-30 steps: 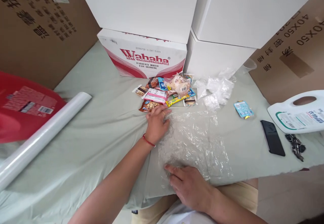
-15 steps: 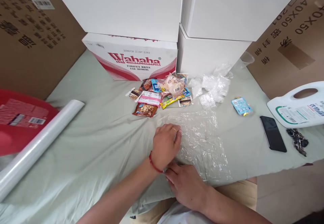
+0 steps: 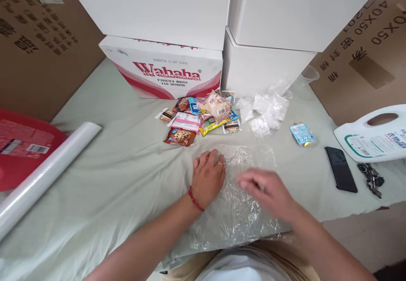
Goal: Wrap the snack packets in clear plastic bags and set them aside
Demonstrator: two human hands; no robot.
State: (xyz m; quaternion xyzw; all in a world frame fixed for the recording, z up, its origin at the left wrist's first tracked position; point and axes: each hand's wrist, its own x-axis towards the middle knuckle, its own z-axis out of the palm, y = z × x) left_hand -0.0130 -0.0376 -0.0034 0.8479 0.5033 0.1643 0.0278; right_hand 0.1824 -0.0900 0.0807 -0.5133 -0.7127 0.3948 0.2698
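Observation:
A clear plastic sheet (image 3: 250, 213), crinkled and shiny, lies on the green cloth in front of me. On its left edge my left hand (image 3: 209, 175) rests palm down, fingers spread and pressing flat. My right hand (image 3: 269, 190) is over the middle of the sheet, blurred by motion; its fingers look curled, but I cannot make out anything in them. Just beyond the left hand is a pile of wrapped snacks, with a brown cookie packet (image 3: 179, 136) nearest and a pink and white packet (image 3: 186, 122) behind it.
Crumpled clear plastic (image 3: 266, 109) sits right of the snacks. Further right are a blue packet (image 3: 302, 134), a phone (image 3: 341, 169), keys (image 3: 371, 179) and a white jug (image 3: 377, 135). A plastic film roll (image 3: 50, 175) lies left. A Wahaba-type carton (image 3: 168, 71) stands behind.
My right hand has moved from beside my left wrist up and to the right over the sheet. My left hand has flattened, and the sheet now spreads nearer to me.

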